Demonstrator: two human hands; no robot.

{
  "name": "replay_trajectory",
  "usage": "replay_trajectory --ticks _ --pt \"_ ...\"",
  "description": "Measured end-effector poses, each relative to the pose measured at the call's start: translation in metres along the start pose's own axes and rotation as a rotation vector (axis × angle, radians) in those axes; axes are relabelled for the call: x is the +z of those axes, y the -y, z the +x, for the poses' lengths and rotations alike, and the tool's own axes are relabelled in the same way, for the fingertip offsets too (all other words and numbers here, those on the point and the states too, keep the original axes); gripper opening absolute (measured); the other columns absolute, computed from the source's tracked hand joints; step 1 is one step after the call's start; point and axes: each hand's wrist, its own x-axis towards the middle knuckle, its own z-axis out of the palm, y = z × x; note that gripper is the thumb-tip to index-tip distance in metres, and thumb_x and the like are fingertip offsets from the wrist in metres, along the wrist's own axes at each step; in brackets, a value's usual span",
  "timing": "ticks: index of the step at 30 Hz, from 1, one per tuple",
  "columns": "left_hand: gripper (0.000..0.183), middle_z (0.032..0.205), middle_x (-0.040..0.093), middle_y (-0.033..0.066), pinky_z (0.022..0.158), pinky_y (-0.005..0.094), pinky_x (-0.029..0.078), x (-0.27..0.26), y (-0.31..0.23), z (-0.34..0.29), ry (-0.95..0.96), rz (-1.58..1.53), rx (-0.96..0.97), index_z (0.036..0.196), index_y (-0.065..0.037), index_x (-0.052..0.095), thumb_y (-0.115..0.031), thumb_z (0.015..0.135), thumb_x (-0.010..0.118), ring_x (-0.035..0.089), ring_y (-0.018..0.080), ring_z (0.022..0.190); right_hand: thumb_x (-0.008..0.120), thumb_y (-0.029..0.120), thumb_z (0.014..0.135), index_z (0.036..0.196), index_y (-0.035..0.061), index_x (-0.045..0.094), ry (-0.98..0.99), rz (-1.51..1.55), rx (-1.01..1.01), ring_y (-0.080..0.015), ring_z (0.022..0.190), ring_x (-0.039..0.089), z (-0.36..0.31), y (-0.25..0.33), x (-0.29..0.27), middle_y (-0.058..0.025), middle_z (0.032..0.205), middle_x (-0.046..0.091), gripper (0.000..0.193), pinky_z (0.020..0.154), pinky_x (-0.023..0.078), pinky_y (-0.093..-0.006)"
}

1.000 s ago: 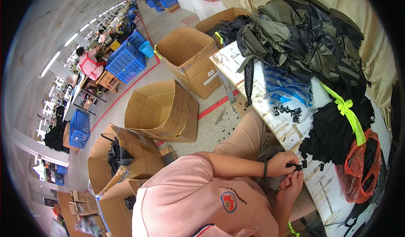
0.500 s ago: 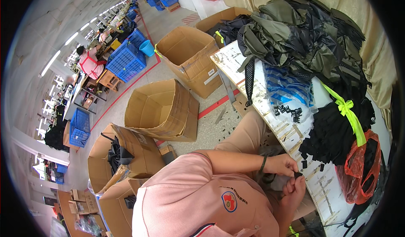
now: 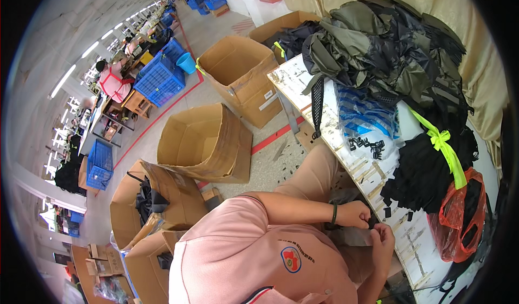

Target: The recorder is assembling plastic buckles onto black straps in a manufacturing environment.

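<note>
In front of my chest, by the table's near edge, my two hands meet over a small black piece [image 3: 372, 222], perhaps webbing; fingers partly cover it. My left hand [image 3: 356, 215], with a dark band at the wrist, is closed with its fingers curled around the piece. Close below, my right hand [image 3: 383, 238] pinches at its other side. Beside them on the white worn table [image 3: 400, 233] lies a heap of black strap pieces [image 3: 416, 174], with a neon yellow ribbon [image 3: 440, 139] tied in a bow. Small black plastic buckles [image 3: 370, 146] sit farther up.
A red plastic bag [image 3: 459, 217] and a blue-striped clear bag [image 3: 365, 112] rest on the table. Dark green and black bags [image 3: 384, 44] are piled at its far end. Open cardboard boxes [image 3: 205, 141] stand on my left. Blue crates [image 3: 159, 79] and a seated person [image 3: 113, 80] are beyond.
My hands have shifted slightly left with the black piece. My left fingers have curled more tightly, and the piece is more hidden. The view has moved a little.
</note>
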Motion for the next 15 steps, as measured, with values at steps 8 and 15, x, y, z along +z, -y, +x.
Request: replay_trajectory --ticks 8,15 --pt "0.019 0.078 0.057 -0.0001 0.055 0.0233 0.042 -0.005 -0.011 0.000 0.115 -0.595 -0.317 0.091 -0.003 0.058 -0.018 0.082 0.066 0.049 0.0060 0.065 0.059 0.005 0.082 0.078 0.0070 0.051 0.039 0.395 0.111 -0.0001 0.049 0.035 -0.001 -0.010 0.006 0.0055 0.063 0.047 0.009 0.044 0.025 -0.0161" --pt "0.013 0.079 0.060 0.0006 0.059 0.0187 0.041 -0.004 -0.014 0.003 0.203 -0.635 -0.178 0.095 -0.002 0.060 -0.010 0.085 0.061 0.052 0.0062 0.067 0.061 0.000 0.078 0.075 0.0061 0.051 -0.048 0.444 0.006 -0.0007 0.056 0.033 -0.002 -0.021 0.006 0.0078 0.064 0.039 0.012 0.050 0.025 -0.0164"
